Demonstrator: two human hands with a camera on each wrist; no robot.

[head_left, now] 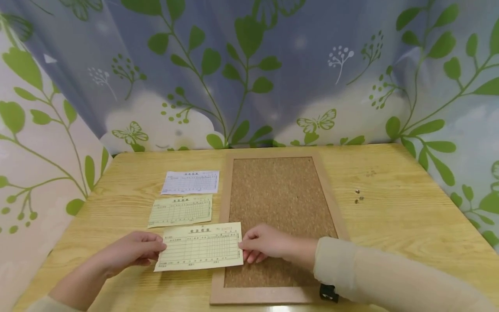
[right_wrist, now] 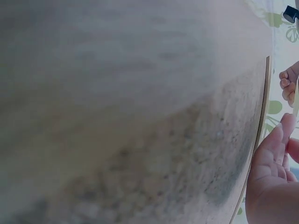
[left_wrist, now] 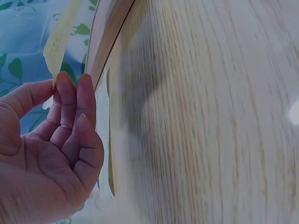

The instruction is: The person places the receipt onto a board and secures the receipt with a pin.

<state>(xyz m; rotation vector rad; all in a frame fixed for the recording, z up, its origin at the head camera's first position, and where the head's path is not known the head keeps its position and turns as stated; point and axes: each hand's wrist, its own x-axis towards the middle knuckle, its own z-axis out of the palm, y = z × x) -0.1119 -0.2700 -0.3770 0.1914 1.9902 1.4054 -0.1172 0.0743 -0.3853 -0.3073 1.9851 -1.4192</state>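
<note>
While a printed yellow slip (head_left: 200,247) is held above the table (head_left: 393,225), across the near left side of a framed cork board (head_left: 280,195), its left edge is pinched by the left hand (head_left: 134,249), thumb against fingers. Its right edge is pinched by the right hand (head_left: 270,242). Beyond it, left of the board, lies a second yellow slip (head_left: 180,211); a white slip (head_left: 190,183) lies farther back. Right of the board, small metallic pieces (head_left: 361,198) rest on the table. A leaf-patterned curtain (head_left: 288,86) hangs behind the table.
</note>
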